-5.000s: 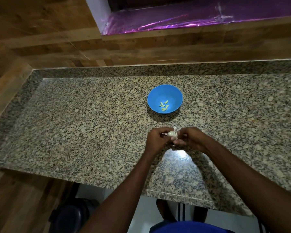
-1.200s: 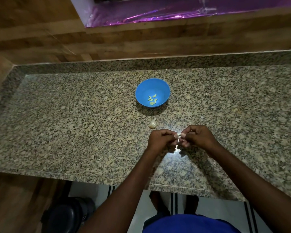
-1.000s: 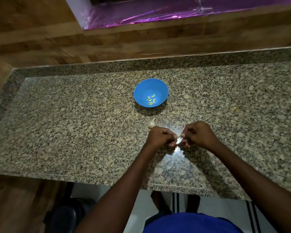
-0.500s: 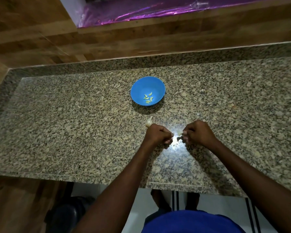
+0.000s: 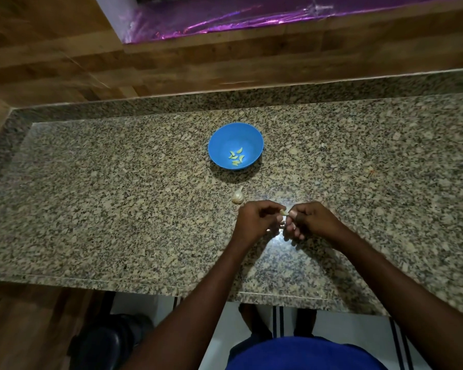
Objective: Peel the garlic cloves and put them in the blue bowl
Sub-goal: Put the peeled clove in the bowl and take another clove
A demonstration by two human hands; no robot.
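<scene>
In the middle of the frame, the left hand (image 5: 257, 220) and the right hand (image 5: 309, 221) pinch one small garlic clove (image 5: 284, 212) between their fingertips, above the granite table (image 5: 118, 196). The garlic bulb (image 5: 238, 196) lies just above the left hand. The blue bowl (image 5: 235, 134), higher up, contains several peeled cloves (image 5: 236, 157).

No readable text, labels, brands, numbers or signs anywhere.
</scene>
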